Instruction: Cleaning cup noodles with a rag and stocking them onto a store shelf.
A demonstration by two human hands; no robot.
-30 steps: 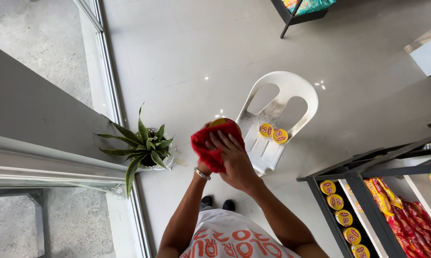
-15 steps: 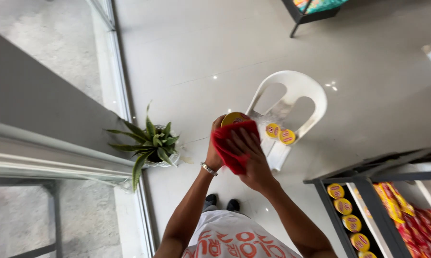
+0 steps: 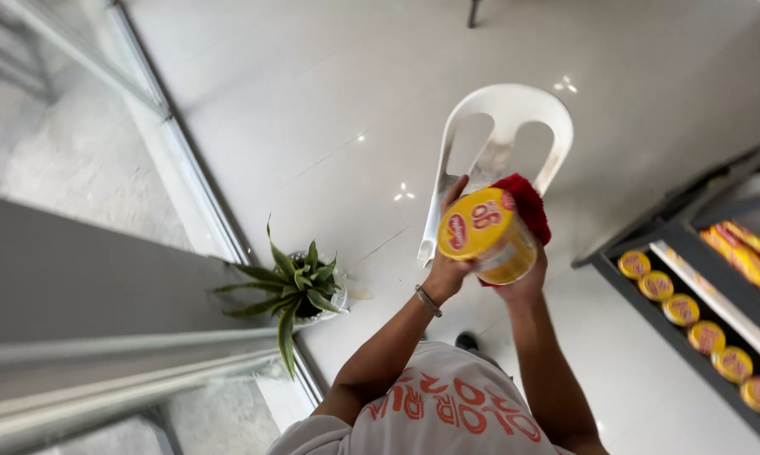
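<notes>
I hold a round yellow tub [image 3: 485, 236] with a red-printed lid up in front of me, lid toward the camera. My left hand [image 3: 445, 271], a bracelet on its wrist, grips the tub's left side. My right hand [image 3: 525, 282] is under the tub's right side and holds a red cloth [image 3: 527, 202] against it. The cloth shows behind the tub's top right edge. The fingers of my right hand are mostly hidden by the tub.
A white plastic chair [image 3: 506, 126] stands on the glossy white floor just beyond my hands. A potted spiky green plant [image 3: 300, 286] sits by the glass wall's frame [image 3: 186, 160]. At the right, a dark shelf rack [image 3: 633, 295] carries several yellow tubs [image 3: 692, 312] and red packets [image 3: 755, 248].
The red cloth covered the tub's top before; now it sits behind the tub and the lid is bare. The tub has come closer to the camera and hides the chair seat.
</notes>
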